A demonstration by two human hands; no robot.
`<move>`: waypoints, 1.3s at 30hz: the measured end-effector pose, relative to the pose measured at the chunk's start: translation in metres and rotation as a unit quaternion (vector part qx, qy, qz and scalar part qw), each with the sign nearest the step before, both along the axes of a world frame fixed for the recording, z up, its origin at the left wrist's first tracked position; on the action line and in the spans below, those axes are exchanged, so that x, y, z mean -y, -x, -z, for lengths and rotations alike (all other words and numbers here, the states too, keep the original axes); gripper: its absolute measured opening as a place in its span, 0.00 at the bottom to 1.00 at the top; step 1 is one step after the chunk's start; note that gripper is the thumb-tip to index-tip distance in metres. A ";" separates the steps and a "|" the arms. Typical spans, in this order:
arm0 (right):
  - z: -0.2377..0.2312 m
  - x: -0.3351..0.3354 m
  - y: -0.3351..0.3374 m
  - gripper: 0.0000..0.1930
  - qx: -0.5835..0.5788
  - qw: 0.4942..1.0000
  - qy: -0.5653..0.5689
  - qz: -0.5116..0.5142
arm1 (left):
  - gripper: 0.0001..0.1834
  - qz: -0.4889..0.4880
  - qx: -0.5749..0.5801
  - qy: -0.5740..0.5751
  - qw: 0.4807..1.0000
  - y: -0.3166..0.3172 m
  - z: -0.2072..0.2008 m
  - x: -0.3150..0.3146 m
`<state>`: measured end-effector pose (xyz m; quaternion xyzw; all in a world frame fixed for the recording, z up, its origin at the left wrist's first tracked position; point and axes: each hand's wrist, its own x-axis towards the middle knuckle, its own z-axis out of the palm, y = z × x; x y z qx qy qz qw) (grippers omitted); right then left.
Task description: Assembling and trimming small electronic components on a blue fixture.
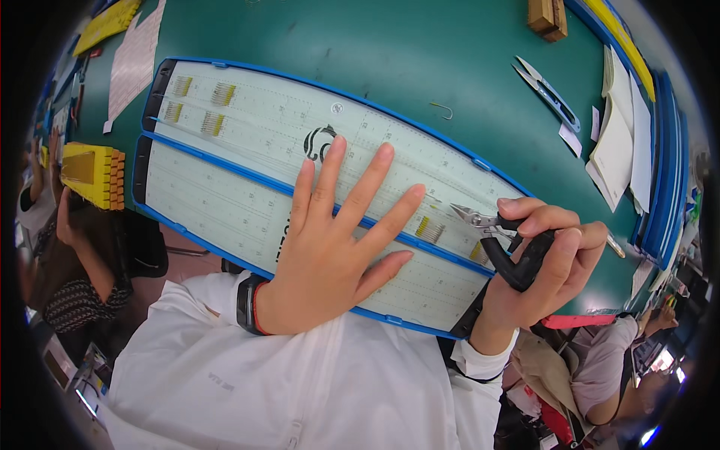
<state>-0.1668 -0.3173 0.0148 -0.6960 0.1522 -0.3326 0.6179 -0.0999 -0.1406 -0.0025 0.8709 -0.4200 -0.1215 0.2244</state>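
A long, flat, blue-edged case lies open in front of me, its pale panels marked with printed lines. My left hand is spread over the middle of it, palm down and fingers apart. In my right hand is a pair of small pliers with black handles; their pointed metal jaws reach over the case's right part. Just below the jaw tips sits a small row of yellow-topped pins. More rows of such pins stand at the case's far left end. Whether the jaws grip anything is too small to tell.
On the green table lie a small hook, blue-handled thread snips and white papers. A wooden block stands at the far right. Yellow holders sit at the left. Other people are at both sides.
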 end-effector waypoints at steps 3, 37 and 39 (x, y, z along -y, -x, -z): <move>0.000 0.000 -0.003 0.09 -0.002 1.000 -0.003 -0.012 | 0.32 0.000 0.000 0.006 1.000 -0.001 0.001 0.001; -0.002 -0.003 -0.003 0.09 -0.013 1.000 -0.002 0.028 | 0.33 -0.003 0.003 -0.001 1.000 -0.001 0.000 0.003; -0.001 -0.002 -0.003 0.09 -0.013 1.000 -0.001 0.020 | 0.33 -0.002 -0.004 0.004 1.000 -0.001 0.000 0.003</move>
